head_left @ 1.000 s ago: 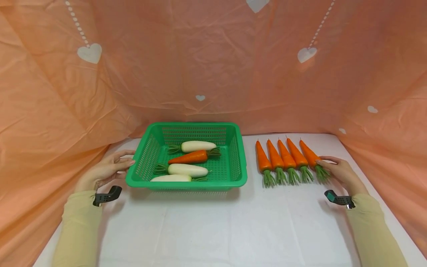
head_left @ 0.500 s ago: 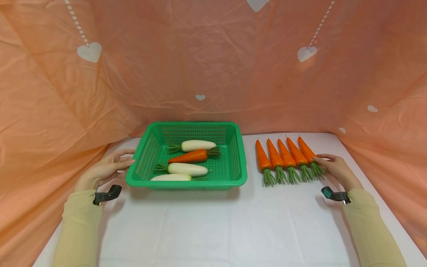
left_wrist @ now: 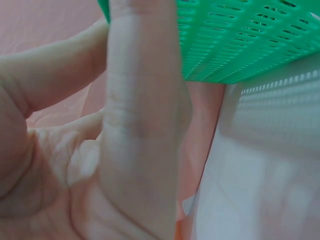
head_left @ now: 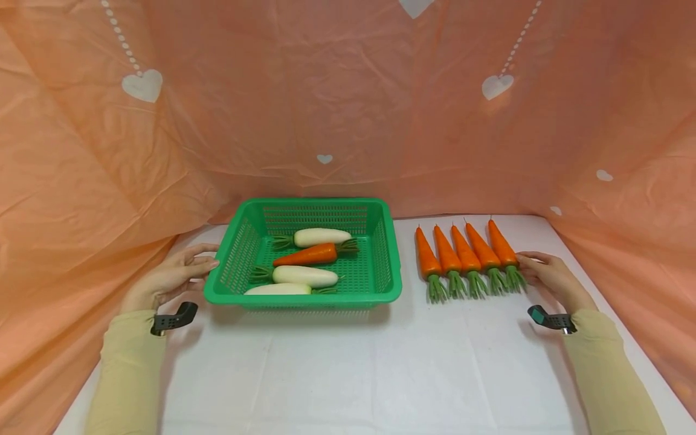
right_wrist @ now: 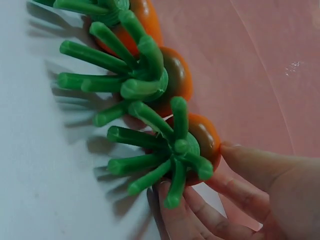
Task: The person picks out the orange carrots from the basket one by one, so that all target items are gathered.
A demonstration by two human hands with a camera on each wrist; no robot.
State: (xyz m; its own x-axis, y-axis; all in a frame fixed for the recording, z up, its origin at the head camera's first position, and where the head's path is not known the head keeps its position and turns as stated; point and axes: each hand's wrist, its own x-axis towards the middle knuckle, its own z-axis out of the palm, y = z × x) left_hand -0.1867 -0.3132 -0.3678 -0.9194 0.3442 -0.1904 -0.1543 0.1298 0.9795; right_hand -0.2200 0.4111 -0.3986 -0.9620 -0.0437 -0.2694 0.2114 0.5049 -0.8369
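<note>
In the head view, my right hand (head_left: pixel 551 277) holds the rightmost carrot (head_left: pixel 502 246) of a row near its leafy end. The right wrist view has the thumb (right_wrist: pixel 245 157) on one side of this carrot (right_wrist: pixel 200 134) and fingers on the other. Several more carrots (head_left: pixel 458 254) lie alongside, tips pointing away, green tops toward me. At left, my left hand (head_left: pixel 174 277) grips the left rim of a green plastic basket (head_left: pixel 304 299). Inside lie three white radishes (head_left: pixel 306 276) and one carrot (head_left: pixel 307 255). In the left wrist view, a finger (left_wrist: pixel 142 100) hides part of the basket wall.
A white cloth (head_left: pixel 337 368) covers the table. Orange-pink curtain (head_left: pixel 348 96) with white hearts hangs behind and along both sides, close to the table's back edge. A black wrist camera sits on each arm.
The right hand has shifted the rightmost carrot left and slightly away from me, so its leafy end now lies closer to its neighbour and it points straighter. The left hand and basket have not moved.
</note>
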